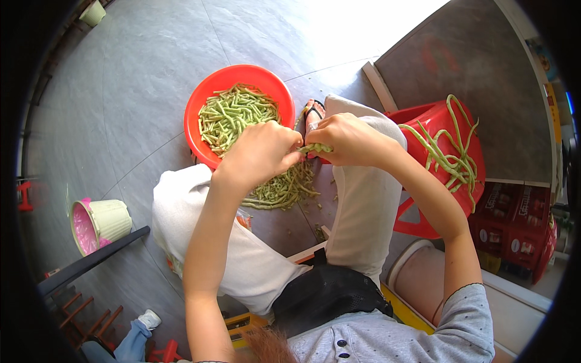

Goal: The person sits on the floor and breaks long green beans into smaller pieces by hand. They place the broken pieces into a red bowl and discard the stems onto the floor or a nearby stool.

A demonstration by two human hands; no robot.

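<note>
Both my hands meet over the gap between my knees. My right hand is closed around a small bunch of green beans, whose ends stick out towards the left. My left hand pinches the tip of this bunch between thumb and fingers. Left of the hands, a red plastic basin on the floor holds many short bean pieces. Below the hands, a heap of beans and scraps lies on the floor. Several long beans rest on a red plastic stool at the right.
A pale bin with a pink liner lies tilted at the left. Red crates and a beige cylindrical container are at the lower right. A dark panel rises at the right. Another person's leg shows at the lower left.
</note>
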